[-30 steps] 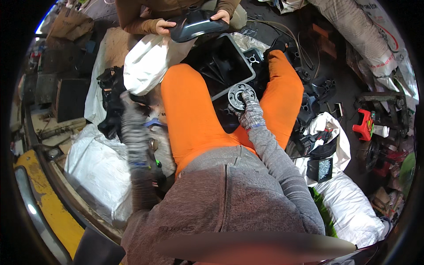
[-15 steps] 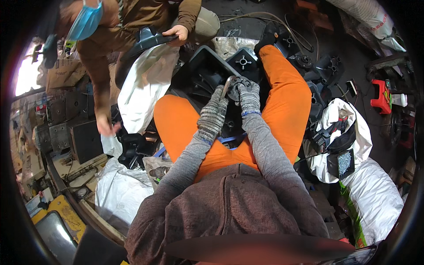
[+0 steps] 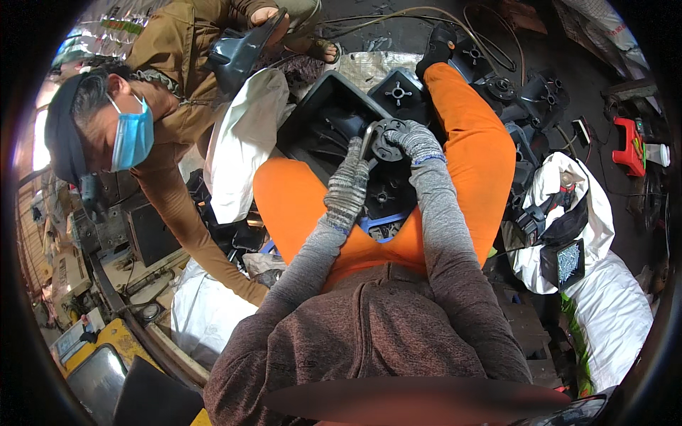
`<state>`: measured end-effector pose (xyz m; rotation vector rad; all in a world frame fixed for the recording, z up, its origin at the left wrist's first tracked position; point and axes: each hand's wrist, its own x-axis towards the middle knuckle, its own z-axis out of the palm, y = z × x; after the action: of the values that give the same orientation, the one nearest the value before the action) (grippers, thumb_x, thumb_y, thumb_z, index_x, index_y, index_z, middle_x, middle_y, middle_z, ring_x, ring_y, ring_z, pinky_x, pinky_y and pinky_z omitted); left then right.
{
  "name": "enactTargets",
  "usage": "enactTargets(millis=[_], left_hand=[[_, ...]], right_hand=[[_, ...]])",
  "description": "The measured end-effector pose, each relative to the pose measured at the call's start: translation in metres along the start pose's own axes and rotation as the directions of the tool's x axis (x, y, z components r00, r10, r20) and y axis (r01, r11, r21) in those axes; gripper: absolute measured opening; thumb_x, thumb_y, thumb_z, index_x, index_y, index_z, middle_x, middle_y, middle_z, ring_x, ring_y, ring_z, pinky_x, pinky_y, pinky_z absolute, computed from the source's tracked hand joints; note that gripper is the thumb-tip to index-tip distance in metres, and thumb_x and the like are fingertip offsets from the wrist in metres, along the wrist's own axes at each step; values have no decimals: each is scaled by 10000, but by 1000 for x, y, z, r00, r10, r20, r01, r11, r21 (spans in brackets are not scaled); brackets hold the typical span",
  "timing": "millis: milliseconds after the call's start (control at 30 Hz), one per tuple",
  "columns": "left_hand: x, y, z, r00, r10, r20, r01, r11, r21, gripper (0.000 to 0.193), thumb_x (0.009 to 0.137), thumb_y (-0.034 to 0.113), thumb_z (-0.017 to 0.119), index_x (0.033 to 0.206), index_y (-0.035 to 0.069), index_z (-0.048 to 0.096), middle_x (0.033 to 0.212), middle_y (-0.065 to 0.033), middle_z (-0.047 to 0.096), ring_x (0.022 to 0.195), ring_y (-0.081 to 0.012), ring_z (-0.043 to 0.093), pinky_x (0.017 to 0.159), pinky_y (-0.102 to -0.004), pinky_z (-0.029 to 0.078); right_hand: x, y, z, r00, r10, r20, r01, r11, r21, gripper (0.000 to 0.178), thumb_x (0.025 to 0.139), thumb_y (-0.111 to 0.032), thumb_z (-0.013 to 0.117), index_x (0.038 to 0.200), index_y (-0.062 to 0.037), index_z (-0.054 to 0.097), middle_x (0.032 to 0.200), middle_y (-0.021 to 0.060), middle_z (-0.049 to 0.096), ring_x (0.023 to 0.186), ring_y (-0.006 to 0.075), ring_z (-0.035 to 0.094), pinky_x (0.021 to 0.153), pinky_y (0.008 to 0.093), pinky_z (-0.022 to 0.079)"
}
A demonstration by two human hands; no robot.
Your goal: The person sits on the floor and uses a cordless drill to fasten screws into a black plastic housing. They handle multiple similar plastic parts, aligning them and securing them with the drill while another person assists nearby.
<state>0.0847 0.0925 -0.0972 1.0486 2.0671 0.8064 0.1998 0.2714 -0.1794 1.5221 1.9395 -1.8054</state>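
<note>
Disc (image 3: 386, 150) gripped by right hand (image 3: 420, 145), bar (image 3: 366, 144) by left hand (image 3: 347, 190), screws (image 3: 567, 262) in black tray (image 3: 550, 265)

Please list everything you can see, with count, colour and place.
round metal part: 1, grey, in right hand
curved metal piece: 1, greyish, at left hand
bin: 1, black, centre
moulded parts: several, black, mostly upper centre
sacks: several, white, left and right
small metal pieces: many, silver, right
frame: 1, red, far right
cup-like object: 1, white, far right
co-worker: 1, brown clothing, upper left
smaller clutter: uncountable, mixed colours, edges
left hand: 1, grey glove, centre
right hand: 1, grey glove, centre
legs: 2, orange trousers, centre
</note>
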Motion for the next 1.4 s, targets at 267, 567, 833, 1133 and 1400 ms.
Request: enactTargets(millis=[267, 567, 833, 1133, 1400], left_hand=[[2, -9, 10, 998, 64, -26, -64, 998, 20, 552, 1015, 248, 466, 1529, 109, 321, 1524, -165, 401, 1290, -285, 521, 1030, -333, 440], [3, -14, 11, 998, -56, 3, 56, 992, -113, 577, 1021, 269, 449, 1544, 93, 281, 1462, -166, 481, 917, -224, 654, 842, -328, 523], [13, -19, 12, 999, 25, -43, -19, 993, 120, 580, 1021, 337, 418, 1547, 139, 276, 1475, -166, 467, 1083, -319, 643, 876, -381, 524], [42, 8, 11, 993, 117, 22, -118, 993, 27, 532, 1010, 224, 475, 1499, 48, 360, 1493, -194, 436, 1381, -301, 424, 1122, -364, 348], [47, 14, 8, 996, 52, 77, -53, 999, 3, 534, 1013, 202, 494, 1506, 50, 357, 1527, -151, 411, 1410, -255, 396, 1133, -331, 327]], right_hand=[[1, 7, 12, 999, -5, -49, 7, 999, 49, 695, 804, -414, 757, 1358, -64, 526, 1283, 202, 620, 1206, 342, 589, 1032, 404, 447], [-1, 1, 18, 952, -31, -304, -5, 993, -117, 633, 837, -447, 710, 1297, -34, 575, 1172, 200, 667, 1029, 316, 667, 899, 390, 516], [-33, -37, 6, 977, 194, -92, -136, 891, 434, 541, 891, -392, 677, 1300, -54, 569, 1116, 165, 668, 834, 240, 696, 693, 343, 570], [2, -1, 38, 968, 183, -172, -28, 758, 651, 438, 964, -328, 575, 1257, -2, 571, 1153, 172, 611, 1045, 263, 658, 750, 351, 589], [-30, -34, 25, 942, 257, -218, -49, 745, 666, 515, 956, -395, 587, 1294, -8, 564, 1262, 208, 572, 1131, 276, 605, 977, 357, 481]])
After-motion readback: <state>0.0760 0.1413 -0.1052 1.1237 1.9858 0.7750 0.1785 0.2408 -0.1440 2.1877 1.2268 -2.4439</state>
